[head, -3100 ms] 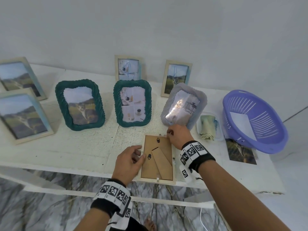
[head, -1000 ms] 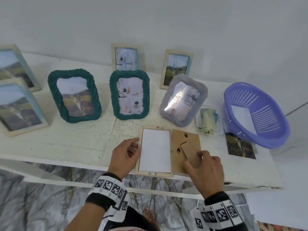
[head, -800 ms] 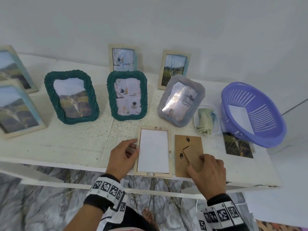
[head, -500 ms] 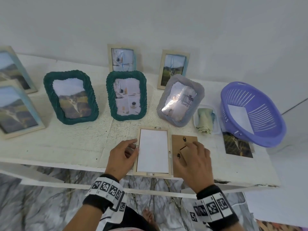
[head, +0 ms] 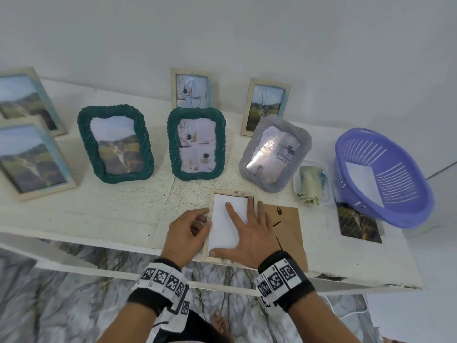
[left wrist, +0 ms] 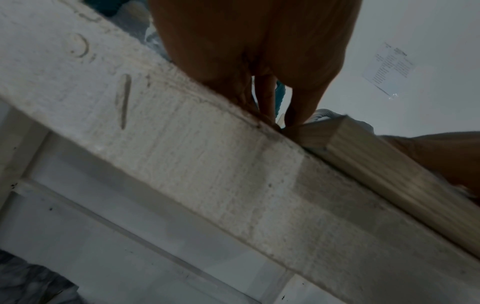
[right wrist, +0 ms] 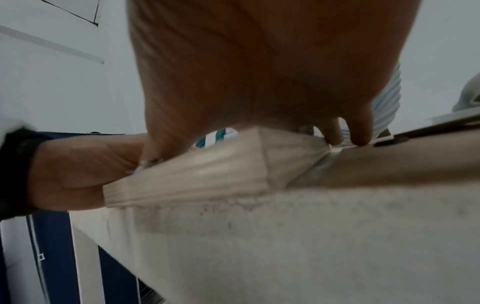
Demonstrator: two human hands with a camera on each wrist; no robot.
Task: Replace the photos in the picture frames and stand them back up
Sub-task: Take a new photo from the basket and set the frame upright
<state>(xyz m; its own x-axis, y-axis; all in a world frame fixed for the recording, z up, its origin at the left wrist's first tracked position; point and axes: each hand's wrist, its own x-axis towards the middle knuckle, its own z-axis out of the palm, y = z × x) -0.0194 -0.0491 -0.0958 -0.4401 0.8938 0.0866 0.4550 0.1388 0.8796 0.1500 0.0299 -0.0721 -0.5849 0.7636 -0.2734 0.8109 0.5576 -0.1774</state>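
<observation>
A light wooden frame (head: pixel 233 193) lies face down at the table's front edge, and the white back of a photo (head: pixel 220 231) shows inside it. My right hand (head: pixel 237 231) lies spread flat on that photo, index finger pointing away and thumb near the frame's bottom rail. My left hand (head: pixel 206 219) holds the frame's left rail with curled fingers; in the left wrist view its fingertips (left wrist: pixel 293 117) touch the frame (left wrist: pixel 376 164). The brown backing board (head: pixel 289 233) with its stand lies flat just right of the frame.
Several framed photos stand behind, among them two green frames (head: pixel 196 144) and a grey one (head: pixel 274 154). At the right, a purple basket (head: pixel 405 194) holds a white sheet. Beside it lie a loose landscape photo (head: pixel 358 224) and a cloth (head: pixel 310 184) in a clear tub.
The backing board came off the frame and was laid to its right. My right hand then left the board and moved left onto the white photo back. The left hand stayed.
</observation>
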